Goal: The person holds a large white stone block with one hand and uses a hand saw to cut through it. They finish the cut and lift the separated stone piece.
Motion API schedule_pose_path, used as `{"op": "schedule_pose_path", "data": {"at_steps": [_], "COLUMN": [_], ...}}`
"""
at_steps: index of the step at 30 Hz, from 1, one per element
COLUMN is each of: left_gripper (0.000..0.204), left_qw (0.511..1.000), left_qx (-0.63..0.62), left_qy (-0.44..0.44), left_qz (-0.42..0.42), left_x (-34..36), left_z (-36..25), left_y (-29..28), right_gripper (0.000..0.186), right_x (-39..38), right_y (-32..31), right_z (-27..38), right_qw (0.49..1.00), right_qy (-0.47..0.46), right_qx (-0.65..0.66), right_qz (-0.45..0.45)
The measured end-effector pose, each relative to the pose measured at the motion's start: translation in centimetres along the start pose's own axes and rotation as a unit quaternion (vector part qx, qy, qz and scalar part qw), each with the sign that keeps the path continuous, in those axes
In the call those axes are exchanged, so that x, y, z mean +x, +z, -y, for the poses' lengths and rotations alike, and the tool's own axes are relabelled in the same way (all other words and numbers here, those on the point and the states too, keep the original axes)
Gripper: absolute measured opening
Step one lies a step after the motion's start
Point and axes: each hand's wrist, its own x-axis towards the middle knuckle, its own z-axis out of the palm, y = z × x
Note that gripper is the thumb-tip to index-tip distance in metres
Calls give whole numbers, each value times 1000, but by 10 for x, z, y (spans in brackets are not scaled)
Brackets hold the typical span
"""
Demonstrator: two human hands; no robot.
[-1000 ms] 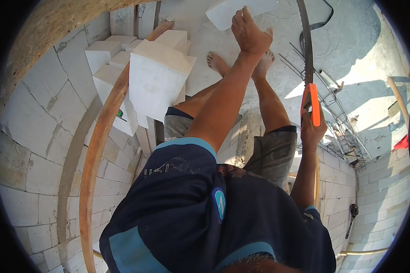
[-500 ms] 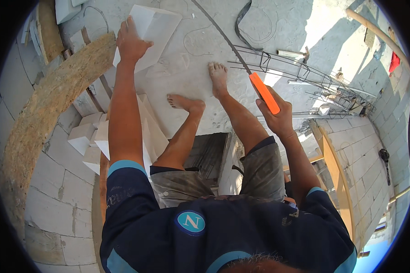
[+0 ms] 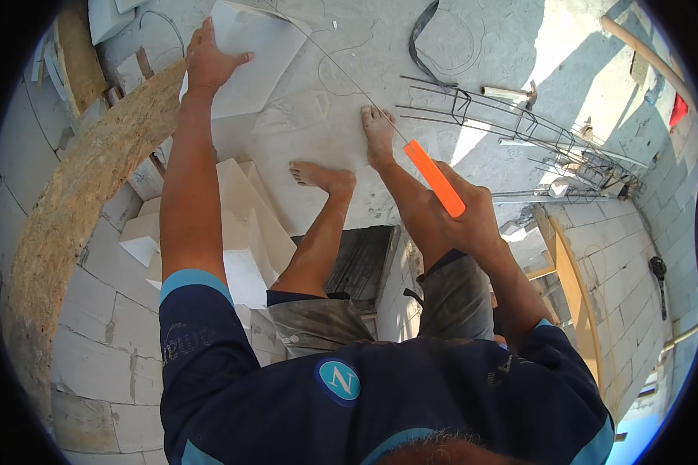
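My right hand (image 3: 469, 213) is closed round the orange handle of a handsaw (image 3: 434, 178). Seen nearly edge-on, the saw's thin blade runs up and left past my right foot toward the white block. That pale building block (image 3: 260, 58) rests on the concrete floor ahead of my feet. My left hand (image 3: 212, 60) lies along its left edge with fingers stretched and thumb spread, pressing on it rather than wrapped round it. The blade's far end meets the top of the view near the block; whether it touches the block I cannot tell.
More white blocks (image 3: 244, 248) are stacked by my left leg, beside a rough curved board (image 3: 93, 170). A steel rebar cage (image 3: 512, 120) and a hammer (image 3: 530, 94) lie to the right. A dark opening (image 3: 357, 260) is between my legs. A black strap (image 3: 417, 39) lies ahead.
My right hand has drawn the saw back toward me, and its blade has turned from showing its flat to nearly edge-on. My left hand appears slightly farther left, still on the block.
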Motion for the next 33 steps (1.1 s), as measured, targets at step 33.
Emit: {"op": "schedule_pose_path", "data": {"at_steps": [33], "left_gripper": [139], "left_qw": [995], "left_qx": [48], "left_qy": [-48], "left_qz": [67], "left_x": [1], "left_z": [-33], "left_y": [-13], "right_gripper": [65], "right_x": [103], "right_y": [19], "right_z": [-107], "right_qw": [998], "right_qy": [-36], "right_qx": [-19], "right_qz": [57]}}
